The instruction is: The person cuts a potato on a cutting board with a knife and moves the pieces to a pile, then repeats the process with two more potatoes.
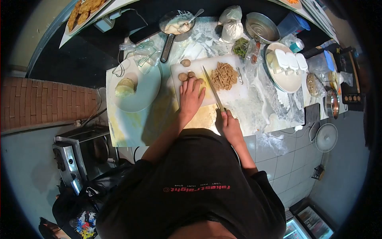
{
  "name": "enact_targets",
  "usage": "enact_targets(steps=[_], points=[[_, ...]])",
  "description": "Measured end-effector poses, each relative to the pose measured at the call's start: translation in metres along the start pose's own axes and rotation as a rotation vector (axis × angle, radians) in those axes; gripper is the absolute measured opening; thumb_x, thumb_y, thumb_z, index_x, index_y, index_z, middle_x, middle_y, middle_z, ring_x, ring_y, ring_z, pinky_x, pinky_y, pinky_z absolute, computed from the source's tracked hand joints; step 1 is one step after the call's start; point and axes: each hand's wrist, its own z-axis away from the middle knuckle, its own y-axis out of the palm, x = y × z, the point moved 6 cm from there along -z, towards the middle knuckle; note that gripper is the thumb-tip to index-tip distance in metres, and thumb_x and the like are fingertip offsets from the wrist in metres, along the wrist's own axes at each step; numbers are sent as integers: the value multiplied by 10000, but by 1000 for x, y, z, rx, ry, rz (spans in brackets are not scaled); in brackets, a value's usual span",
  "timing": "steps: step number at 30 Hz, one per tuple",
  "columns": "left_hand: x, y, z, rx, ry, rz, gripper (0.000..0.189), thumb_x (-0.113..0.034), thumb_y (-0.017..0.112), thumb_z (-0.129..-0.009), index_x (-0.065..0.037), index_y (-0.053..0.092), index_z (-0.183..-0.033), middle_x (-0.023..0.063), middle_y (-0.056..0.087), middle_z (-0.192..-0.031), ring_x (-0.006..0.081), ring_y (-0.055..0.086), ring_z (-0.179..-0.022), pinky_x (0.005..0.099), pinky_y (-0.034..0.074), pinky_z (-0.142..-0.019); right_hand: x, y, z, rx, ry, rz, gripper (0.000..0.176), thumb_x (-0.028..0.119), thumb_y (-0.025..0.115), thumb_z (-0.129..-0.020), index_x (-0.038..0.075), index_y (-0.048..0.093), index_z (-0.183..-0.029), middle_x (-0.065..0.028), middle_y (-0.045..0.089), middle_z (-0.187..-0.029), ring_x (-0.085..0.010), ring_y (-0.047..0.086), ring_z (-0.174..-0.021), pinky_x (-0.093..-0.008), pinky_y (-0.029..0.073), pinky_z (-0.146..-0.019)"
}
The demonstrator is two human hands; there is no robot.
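A white cutting board (243, 89) lies on the worktop. My right hand (230, 121) is closed round the handle of a long knife (213, 87), whose blade points away over the board. My left hand (192, 95) rests on the board, its fingertips at small round brown pieces (182, 77); whether it grips one is hidden. Another round brown piece (185, 63) lies farther back. Right of the blade sits a heap of brown strips (224, 76).
A large pale plate (149, 93) with a cabbage piece (125, 87) is at left. A pan (178, 26), a flour bag (232, 30), a metal bowl (262, 27) and a plate with white-lidded containers (287, 84) stand behind and right. A person (77, 215) is at lower left.
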Motion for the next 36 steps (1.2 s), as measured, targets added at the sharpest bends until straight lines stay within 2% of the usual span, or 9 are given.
enact_targets(steps=[5,8,10,14,19,28,32,34,36], points=[[-1,2,-7,-40,220,-1,308,-177,651,-892,-82,637,-1184,66,597,-1183,267,536,-1091,430,419,-906,3,0,6,-7,33,-43,422,360,407,-1070,-20,568,-1153,-333,625,-721,-546,616,-764,-600,482,-647],[7,4,-3,0,204,37,312,-159,656,-897,-55,632,-1190,92,621,-1153,294,546,-1123,429,417,-945,-4,1,7,8,40,-37,422,363,404,-1070,-19,562,-1153,-340,624,-732,-549,613,-779,-604,477,-657],[11,5,2,105,115,-14,302,-174,663,-894,-53,636,-1170,86,620,-1154,290,548,-1124,420,416,-953,-5,2,9,18,38,-30,420,364,403,-1070,-17,560,-1151,-344,623,-738,-551,611,-786,-608,474,-663],[9,-4,7,93,73,-41,286,-181,664,-895,-55,639,-1151,86,619,-1148,286,549,-1118,418,416,-956,0,1,8,28,39,-31,411,362,400,-1071,-13,557,-1130,-349,624,-752,-555,609,-799,-615,472,-675],[-3,-6,1,52,224,5,311,-211,661,-904,-69,653,-1181,47,611,-1223,252,525,-1182,406,397,-1017,4,3,4,32,23,-9,392,358,401,-1070,-2,554,-1099,-341,627,-749,-556,608,-795,-615,473,-675],[4,-4,4,31,191,72,320,-169,690,-887,-31,662,-1175,87,653,-1184,275,578,-1130,415,442,-976,5,2,2,53,33,-12,382,351,413,-1067,-4,551,-1096,-335,626,-729,-542,619,-770,-600,482,-645],[4,-5,5,17,194,106,318,-158,694,-882,-28,662,-1170,90,654,-1182,275,587,-1116,410,446,-970,10,4,3,53,33,54,386,349,411,-1067,-11,542,-1112,-327,630,-722,-534,623,-748,-600,491,-625],[5,-3,5,27,207,77,292,-184,682,-895,-32,669,-1145,63,653,-1175,239,575,-1133,379,443,-984,12,3,2,49,36,83,384,347,410,-1067,-10,540,-1120,-326,631,-722,-532,624,-744,-602,495,-623],[5,-4,5,27,197,93,301,-171,691,-888,-31,666,-1154,75,652,-1181,258,583,-1118,393,445,-975,15,2,2,69,35,126,377,341,407,-1068,-9,535,-1124,-323,634,-722,-530,626,-739,-603,501,-623]])
